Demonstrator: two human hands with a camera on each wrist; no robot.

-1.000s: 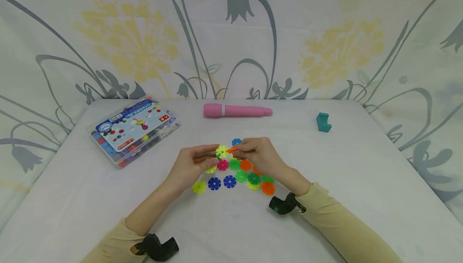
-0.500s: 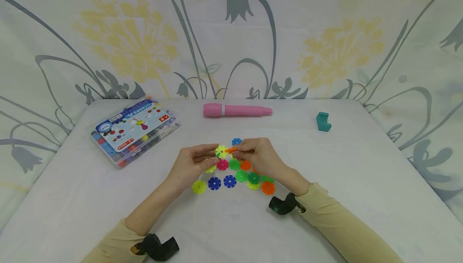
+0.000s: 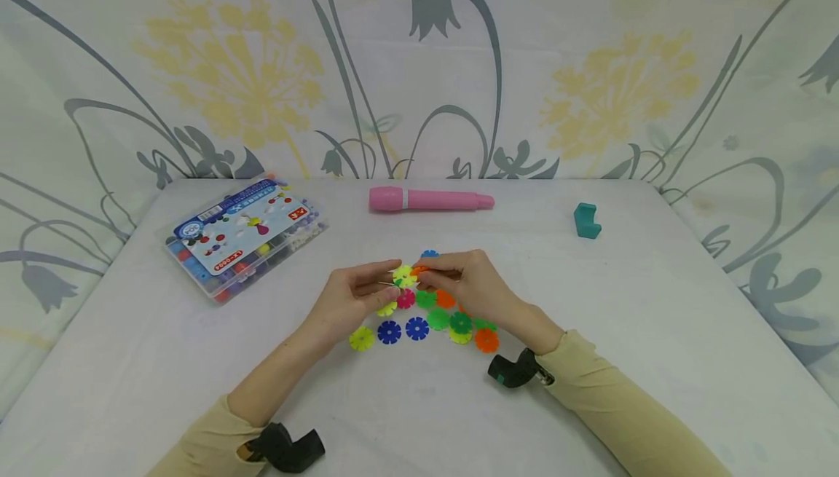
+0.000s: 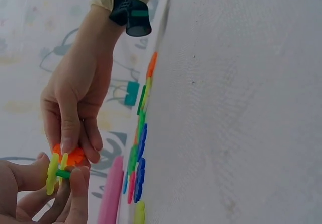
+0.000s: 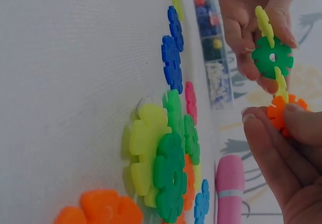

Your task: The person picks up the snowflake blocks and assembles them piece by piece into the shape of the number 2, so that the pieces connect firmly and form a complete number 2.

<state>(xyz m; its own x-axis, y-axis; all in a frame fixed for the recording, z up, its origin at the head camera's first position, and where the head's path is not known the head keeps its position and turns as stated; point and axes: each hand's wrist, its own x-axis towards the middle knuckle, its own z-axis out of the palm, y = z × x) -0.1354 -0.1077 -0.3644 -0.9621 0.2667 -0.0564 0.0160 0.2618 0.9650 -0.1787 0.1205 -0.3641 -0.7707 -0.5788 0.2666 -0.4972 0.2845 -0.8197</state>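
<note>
In the head view my left hand (image 3: pixel 357 295) and right hand (image 3: pixel 475 284) meet over a group of flower-shaped notched discs. Seen from the right wrist, a green disc (image 5: pixel 275 60) sits between two yellow discs (image 5: pixel 263 22) slotted into its edge. My left fingers and thumb hold this joined piece. Between the right thumb and fingers is an orange disc (image 5: pixel 284 114), its edge meeting the lower yellow disc (image 5: pixel 280 83). From the left wrist, the orange disc (image 4: pixel 73 155) overlaps the nearer yellow one, and the green disc shows edge-on.
Blue discs (image 3: pixel 389 332), a pink disc (image 3: pixel 406 298) and several green, yellow and orange ones lie beneath the hands. Behind are a clear case of coloured pieces (image 3: pixel 245 237), a pink microphone-shaped toy (image 3: pixel 430 199) and a teal block (image 3: pixel 586 221).
The orange disc has come closer to the yellow disc, and the yellow piece in the left hand has tilted slightly. Both arms stay nearly in place; the loose discs have not moved.
</note>
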